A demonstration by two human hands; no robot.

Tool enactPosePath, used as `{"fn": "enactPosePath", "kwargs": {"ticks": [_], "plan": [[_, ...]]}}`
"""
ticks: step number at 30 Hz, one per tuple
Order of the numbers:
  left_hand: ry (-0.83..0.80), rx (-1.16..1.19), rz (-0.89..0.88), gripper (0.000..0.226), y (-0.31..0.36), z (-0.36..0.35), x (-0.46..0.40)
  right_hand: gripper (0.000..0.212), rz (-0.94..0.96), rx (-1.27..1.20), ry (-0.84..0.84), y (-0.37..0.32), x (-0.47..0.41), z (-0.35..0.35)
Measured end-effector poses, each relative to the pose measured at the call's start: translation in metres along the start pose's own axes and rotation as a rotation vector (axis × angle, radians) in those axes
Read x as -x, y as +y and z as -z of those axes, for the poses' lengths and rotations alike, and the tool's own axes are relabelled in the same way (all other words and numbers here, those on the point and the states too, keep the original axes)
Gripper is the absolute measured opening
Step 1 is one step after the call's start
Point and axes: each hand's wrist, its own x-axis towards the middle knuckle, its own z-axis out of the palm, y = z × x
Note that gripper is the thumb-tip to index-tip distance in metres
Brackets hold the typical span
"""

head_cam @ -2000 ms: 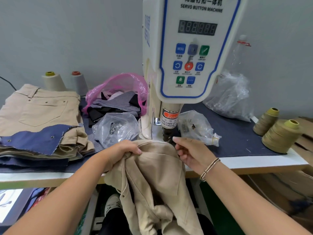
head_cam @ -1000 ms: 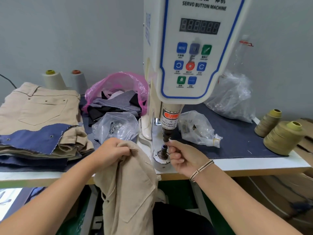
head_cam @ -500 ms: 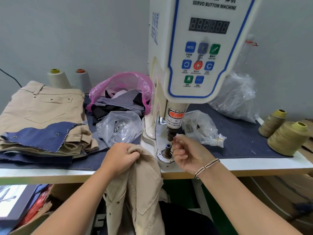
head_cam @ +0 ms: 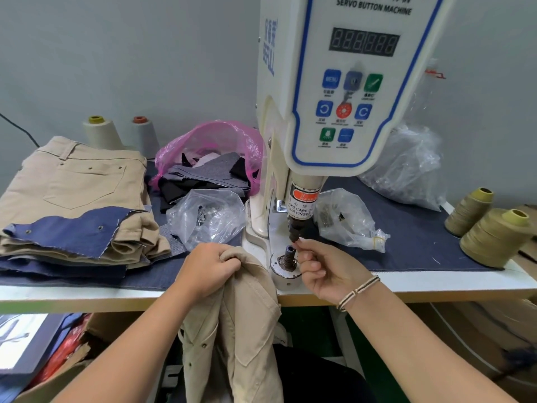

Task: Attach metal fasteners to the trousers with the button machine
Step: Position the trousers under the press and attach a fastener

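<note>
Fig.: loading step at the button machine (head_cam: 334, 91). Right hand (head_cam: 328, 269) has its fingers (head_cam: 303, 246) pinched at the tip of the upper punch (head_cam: 295, 232), just above the lower die post (head_cam: 288, 255); whether a fastener sits in the pinch can't be told, too small. Left hand (head_cam: 205, 267) is closed on a bunched fold of the beige trousers (head_cam: 244, 324), which hang off the counter (head_cam: 436, 282) edge, beside the die and not yet over it. Risks: fingers lie between punch and die, so an early trigger would crush them (cf. warning label); a fastener seated crooked could drop or set skewed; doubled cloth could get pinned w/ it. Containers: clear bag (head_cam: 207, 218) left of the machine holds small metal parts; clear bag (head_cam: 347, 221) to the right likewise; pink bag (head_cam: 210, 146) holds dark fabric scraps.
</note>
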Motion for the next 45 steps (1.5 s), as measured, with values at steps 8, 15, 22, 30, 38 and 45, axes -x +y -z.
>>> {"fn": "enactPosePath", "kwargs": {"ticks": [8,15,22,30,38,45], "plan": [[0.006,0.006,-0.006,0.014,-0.001,-0.001,-0.001,0.018,-0.07,-0.295,-0.048,0.004,0.008,-0.001],[0.001,0.006,-0.011,0.013,0.0,-0.001,0.0,0.032,-0.033,-0.422,-0.102,0.006,0.014,-0.011],[0.012,0.011,-0.015,0.014,-0.001,-0.002,0.0,0.006,-0.023,-0.337,-0.012,0.008,0.018,-0.021],[0.019,0.008,-0.014,0.014,0.003,0.0,0.002,0.014,-0.023,-0.467,-0.023,0.011,0.018,-0.026],[0.008,-0.005,0.004,0.022,0.004,0.002,0.002,0.018,0.006,-0.259,-0.119,0.059,0.027,-0.053],[0.05,0.109,0.007,0.062,0.006,0.006,0.007,0.027,0.626,1.308,0.113,0.047,-0.074,-0.132]]}}
